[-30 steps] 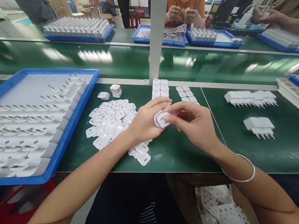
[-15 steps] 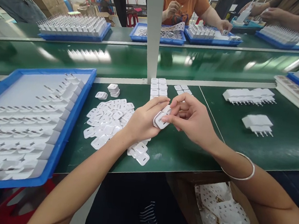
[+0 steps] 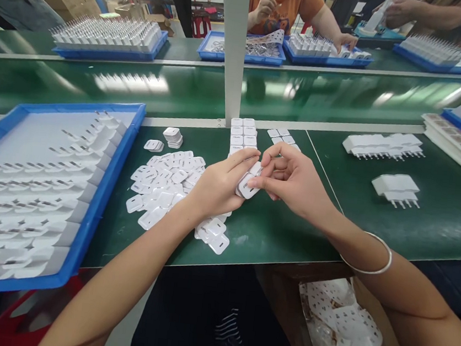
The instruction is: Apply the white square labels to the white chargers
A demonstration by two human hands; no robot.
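Note:
My left hand (image 3: pixel 218 188) is wrapped around a few white square plastic covers (image 3: pixel 248 189) with rounded corners and a small dark slot, held above the bench. With thumb and fingers, my right hand (image 3: pixel 298 181) pinches the uppermost cover at its right edge. The fingers partly hide how many covers are in the grip. Loose covers of the same kind lie in a spread pile (image 3: pixel 160 184) left of and beneath my left hand. Two short stacks, one taller (image 3: pixel 173 137) and one lower (image 3: pixel 153 146), stand behind that pile. Printed white squares (image 3: pixel 244 132) are lined up beyond my hands.
A blue tray (image 3: pixel 115 162) of white housings with metal pins fills the left. White pinned blocks (image 3: pixel 383 145) lie on the right of the green bench (image 3: pixel 280 245). A metal post (image 3: pixel 233 56) rises ahead. Below is a box of plastic bags (image 3: pixel 346 325). A co-worker (image 3: pixel 291 8) sits opposite.
The view has shifted very slightly. Both my hands keep the same hold on the white covers, with the right fingers barely moved. The co-worker's hand stays at the far tray.

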